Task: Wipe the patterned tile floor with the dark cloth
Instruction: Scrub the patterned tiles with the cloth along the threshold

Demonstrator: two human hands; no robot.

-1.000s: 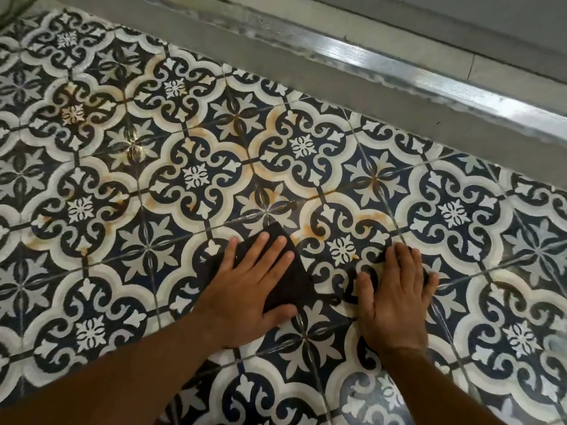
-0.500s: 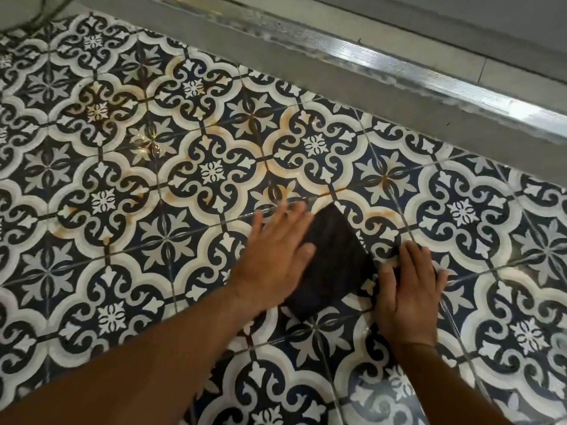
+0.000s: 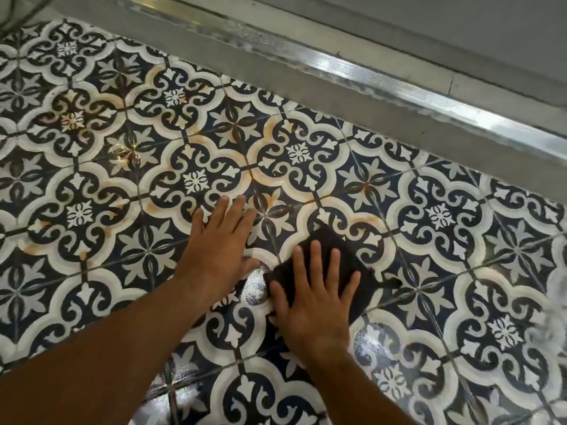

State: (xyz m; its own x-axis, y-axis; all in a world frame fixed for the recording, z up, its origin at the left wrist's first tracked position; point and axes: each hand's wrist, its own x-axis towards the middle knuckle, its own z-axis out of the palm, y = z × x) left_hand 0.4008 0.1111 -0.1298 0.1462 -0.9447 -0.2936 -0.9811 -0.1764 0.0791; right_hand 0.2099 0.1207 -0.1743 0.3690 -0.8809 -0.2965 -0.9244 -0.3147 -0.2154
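The patterned tile floor (image 3: 101, 210) is navy and white and fills most of the view. The dark cloth (image 3: 333, 245) lies flat on it just right of centre. My right hand (image 3: 313, 296) presses down on the cloth with its fingers spread, covering the cloth's near half. My left hand (image 3: 219, 243) rests flat on the bare tile just left of the cloth, fingers apart and holding nothing. Both forearms reach in from the bottom edge.
A shiny metal door track (image 3: 399, 87) runs diagonally across the back, with a grey strip (image 3: 214, 53) between it and the tiles. Orange-brown stains (image 3: 273, 130) mark several tiles. Wet glossy patches (image 3: 256, 289) lie near the hands. A dark cable (image 3: 12, 13) sits at the top left.
The cloth slid to the right, from under my left hand to under my right hand. My left hand now lies on bare tile beside it.
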